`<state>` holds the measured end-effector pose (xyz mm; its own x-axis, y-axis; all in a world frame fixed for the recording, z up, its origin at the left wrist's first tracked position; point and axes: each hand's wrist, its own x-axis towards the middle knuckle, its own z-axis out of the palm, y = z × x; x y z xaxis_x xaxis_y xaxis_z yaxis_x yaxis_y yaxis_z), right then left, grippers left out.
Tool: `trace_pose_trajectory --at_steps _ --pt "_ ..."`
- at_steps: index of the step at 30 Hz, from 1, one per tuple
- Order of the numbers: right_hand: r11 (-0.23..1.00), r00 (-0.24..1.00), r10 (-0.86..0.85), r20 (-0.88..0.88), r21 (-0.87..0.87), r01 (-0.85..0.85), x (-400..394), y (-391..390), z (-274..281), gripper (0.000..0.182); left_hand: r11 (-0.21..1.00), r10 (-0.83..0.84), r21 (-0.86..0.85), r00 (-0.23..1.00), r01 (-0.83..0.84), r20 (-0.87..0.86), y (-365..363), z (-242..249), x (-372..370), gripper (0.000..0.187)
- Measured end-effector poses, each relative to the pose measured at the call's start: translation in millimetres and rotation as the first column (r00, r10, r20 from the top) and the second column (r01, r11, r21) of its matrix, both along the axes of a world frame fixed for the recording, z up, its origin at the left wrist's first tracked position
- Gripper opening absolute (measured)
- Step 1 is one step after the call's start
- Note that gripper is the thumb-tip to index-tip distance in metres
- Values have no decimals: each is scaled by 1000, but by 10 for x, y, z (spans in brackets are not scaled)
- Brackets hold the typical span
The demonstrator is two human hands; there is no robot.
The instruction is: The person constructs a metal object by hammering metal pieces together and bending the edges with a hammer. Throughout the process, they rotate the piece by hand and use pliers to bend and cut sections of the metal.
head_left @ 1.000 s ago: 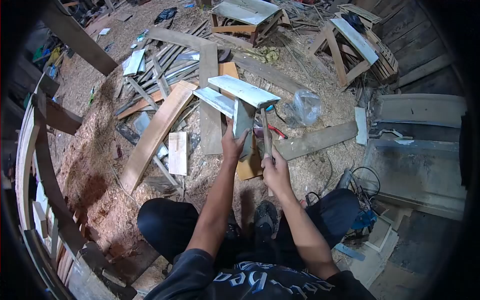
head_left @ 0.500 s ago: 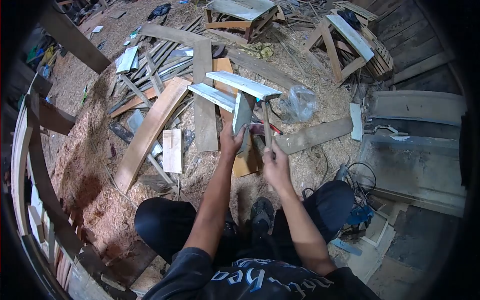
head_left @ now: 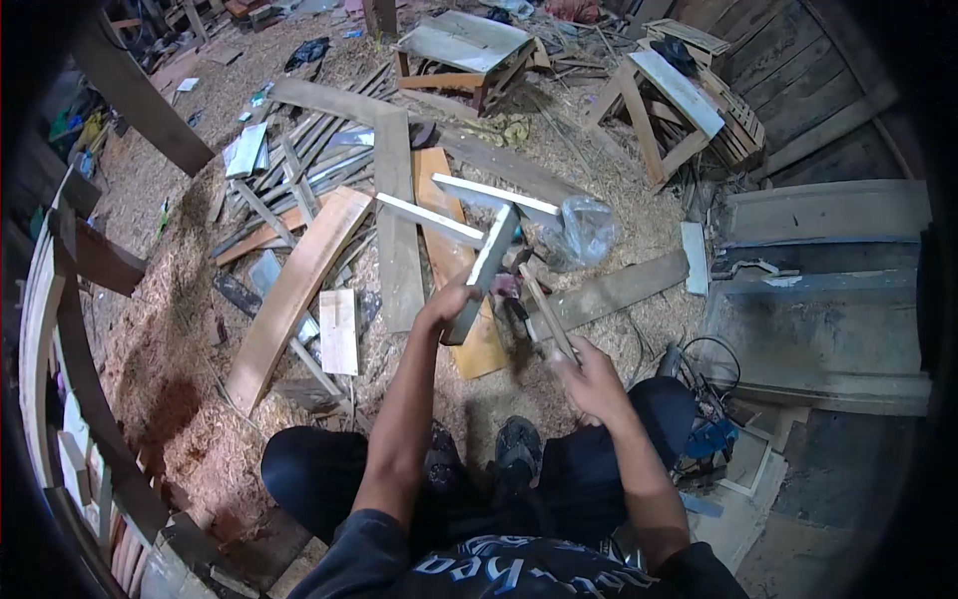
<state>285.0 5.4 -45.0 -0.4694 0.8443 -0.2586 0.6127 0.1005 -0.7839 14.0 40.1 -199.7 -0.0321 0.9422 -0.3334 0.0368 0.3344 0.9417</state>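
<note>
My left hand (head_left: 449, 307) is closed around the lower part of an assembly of joined boards (head_left: 486, 262), held above the floor. Two pale narrow boards run crosswise from its upright piece, their edges turned up toward me. To the right, my right hand (head_left: 594, 384) grips the wooden handle of a hammer (head_left: 547, 311), tilted up and leftward. The hammer's head end is dark and hard to make out, apart from the boards. Beneath the assembly lies an orange-brown plank (head_left: 481, 344) on the shavings.
A long brown plank (head_left: 299, 295) and a short pale board (head_left: 339, 331) lie to the left, near a pile of thin strips (head_left: 319, 160). A clear plastic bag (head_left: 584, 232) sits beyond the assembly. Low wooden stands (head_left: 469, 42) are farther back; large panels (head_left: 813, 329) lie right.
The board assembly has tilted and turned in my left hand, so its edges now face up. My right hand has moved right and down, swinging the hammer away from the boards.
</note>
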Motion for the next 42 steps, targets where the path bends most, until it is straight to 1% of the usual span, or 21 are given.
trace_pose_trajectory --at_steps 1,2,5,6,9,10,11,13,15,17,20,24,25,28,31,32,35,36,39,40,42 --pt "999 998 25 -49 32 -23 57 24 116 35 994 -96 -43 995 96 21 5 244 -45 80" --pt "998 998 46 35 -32 -45 121 54 289 35 997 -34 62 999 36 -28 58 147 -44 75" --pt "991 967 -34 -253 114 64 126 55 250 36 971 -237 -21 970 237 -45 70 740 -257 75" --pt "991 941 -79 -328 73 109 73 78 226 38 976 -218 -4 976 218 -10 37 900 -292 76" --pt "974 953 -96 -288 170 149 -39 106 332 38 997 -63 57 995 59 79 -94 1132 -418 79" --pt "955 968 -73 -240 264 138 -49 109 362 35 1000 11 -11 959 -8 284 -175 1302 -419 83" --pt "941 971 -43 -234 317 118 -75 114 428 34 999 55 -30 852 -46 521 -236 1261 -438 79" --pt "900 977 14 -212 427 80 -149 162 585 32 986 166 -118 805 -119 570 -384 1554 -286 67" --pt "917 982 34 -185 397 43 -167 164 640 31 968 246 -120 741 -219 625 -408 1339 -151 49" --pt "926 988 39 -153 378 22 -184 170 630 30 953 284 -122 674 -278 682 -452 1242 -52 46" --pt "935 994 27 -104 355 12 -150 154 629 29 956 261 -86 672 -282 693 -531 1204 -47 48" --pt "936 993 35 -114 351 7 -181 198 640 29 929 351 -131 709 -346 611 -574 1271 -65 43" --pt "936 993 37 -115 352 6 -176 192 628 30 918 378 -112 757 -380 533 -568 1281 -33 43" --pt "975 998 36 -59 221 -22 -182 256 709 32 895 439 -44 859 -444 264 -521 1294 113 43" --pt "937 995 65 -77 347 -34 -185 335 686 36 899 413 54 884 -434 218 -533 1305 179 42" --pt "967 998 56 -7 247 -52 -177 362 751 38 907 396 53 890 -417 227 -532 1252 175 41" --pt "965 990 120 76 226 -134 -168 455 934 36 915 374 72 903 -396 212 -536 1209 232 41" --pt "964 997 66 46 255 -75 -172 455 1010 40 914 364 102 905 -393 219 -517 1056 254 41" --pt "951 995 -77 -62 294 92 -234 425 1222 43 912 348 123 897 -391 274 -518 1066 322 41" --pt "874 987 -12 -160 478 88 -199 425 978 40 923 339 86 899 -375 278 -527 1130 322 40" --pt "925 991 91 96 360 -120 -2 457 971 38 933 331 69 919 -352 217 -525 1153 323 40"
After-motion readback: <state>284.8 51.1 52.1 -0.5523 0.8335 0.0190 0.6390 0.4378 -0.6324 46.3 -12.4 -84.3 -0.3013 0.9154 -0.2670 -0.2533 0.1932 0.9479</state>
